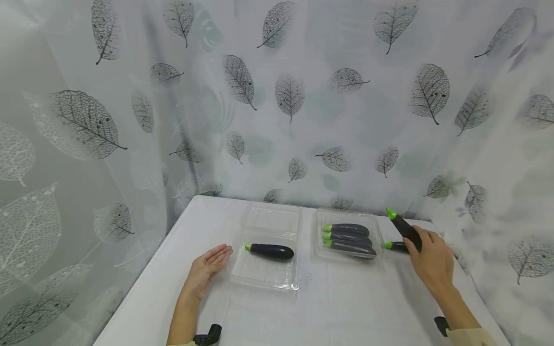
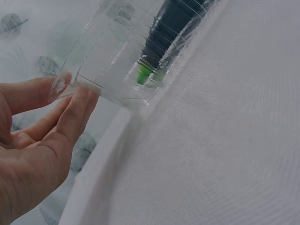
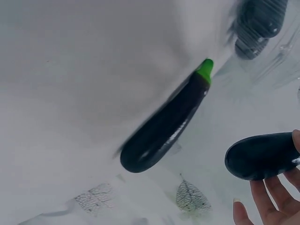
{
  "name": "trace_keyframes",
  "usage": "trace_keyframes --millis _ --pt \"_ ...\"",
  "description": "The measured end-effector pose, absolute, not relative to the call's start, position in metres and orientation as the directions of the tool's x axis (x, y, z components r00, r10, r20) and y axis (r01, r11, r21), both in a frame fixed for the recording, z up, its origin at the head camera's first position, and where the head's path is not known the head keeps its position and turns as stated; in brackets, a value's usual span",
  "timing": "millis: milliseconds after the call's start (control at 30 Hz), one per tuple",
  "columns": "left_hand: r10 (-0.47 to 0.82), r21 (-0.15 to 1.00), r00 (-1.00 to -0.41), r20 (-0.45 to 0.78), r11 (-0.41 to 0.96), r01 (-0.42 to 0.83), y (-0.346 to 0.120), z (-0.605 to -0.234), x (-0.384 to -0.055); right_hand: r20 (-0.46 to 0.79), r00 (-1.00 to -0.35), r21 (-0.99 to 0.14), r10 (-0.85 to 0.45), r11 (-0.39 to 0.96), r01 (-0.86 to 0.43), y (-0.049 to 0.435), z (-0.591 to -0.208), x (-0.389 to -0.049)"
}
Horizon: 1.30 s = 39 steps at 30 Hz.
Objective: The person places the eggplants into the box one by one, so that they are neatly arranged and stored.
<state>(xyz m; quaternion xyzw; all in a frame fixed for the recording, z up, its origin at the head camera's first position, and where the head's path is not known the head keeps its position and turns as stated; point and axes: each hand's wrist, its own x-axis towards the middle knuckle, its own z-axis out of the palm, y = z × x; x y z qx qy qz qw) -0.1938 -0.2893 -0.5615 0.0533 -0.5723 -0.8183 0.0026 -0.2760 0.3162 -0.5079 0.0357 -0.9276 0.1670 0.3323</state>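
My right hand point(image 1: 433, 259) grips a dark eggplant point(image 1: 407, 228) with a bright green stem end, raised above the table at the right. Below it, a second eggplant point(image 3: 164, 122) lies on the white surface. At the left, my left hand point(image 1: 207, 269) is at the side of an opened clear plastic container point(image 1: 246, 278). In the left wrist view, thumb and fingertips of the left hand point(image 2: 47, 136) pinch this container's edge point(image 2: 89, 84). One eggplant point(image 1: 271, 251) lies inside it, stem end toward the left hand.
Another clear container point(image 1: 318, 247) stands right of the middle, with several eggplants point(image 1: 346, 236) lying side by side in it. A white cloth point(image 1: 329, 307) covers the table. Behind and at both sides hangs a leaf-printed curtain point(image 1: 320, 110).
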Motion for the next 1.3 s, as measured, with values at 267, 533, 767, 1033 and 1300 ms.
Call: trace_keyframes --millis 267,533,767,1033,1300 --pt "-0.054 0.939 -0.996 -0.078 -0.34 -0.055 -0.29 -0.562 -0.194 0.618 -0.786 -0.312 0.034 0.928 -0.205 0.297 -0.496 -0.267" --pt "-0.038 0.937 -0.996 -0.082 -0.345 -0.064 -0.29 -0.56 -0.193 0.645 -0.764 -0.319 0.006 0.91 -0.263 0.28 -0.485 -0.26" --pt "-0.045 0.937 -0.996 -0.08 -0.343 -0.06 -0.29 -0.561 -0.193 0.685 -0.727 -0.302 -0.054 0.887 -0.35 0.267 -0.482 -0.256" --pt "-0.045 0.935 -0.995 -0.09 -0.349 -0.069 -0.29 -0.56 -0.193 0.698 -0.711 -0.306 -0.086 0.862 -0.404 0.251 -0.485 -0.251" --pt "-0.04 0.938 -0.996 -0.082 -0.341 -0.063 -0.289 -0.559 -0.193 0.679 -0.727 -0.31 -0.098 0.86 -0.406 0.235 -0.484 -0.247"
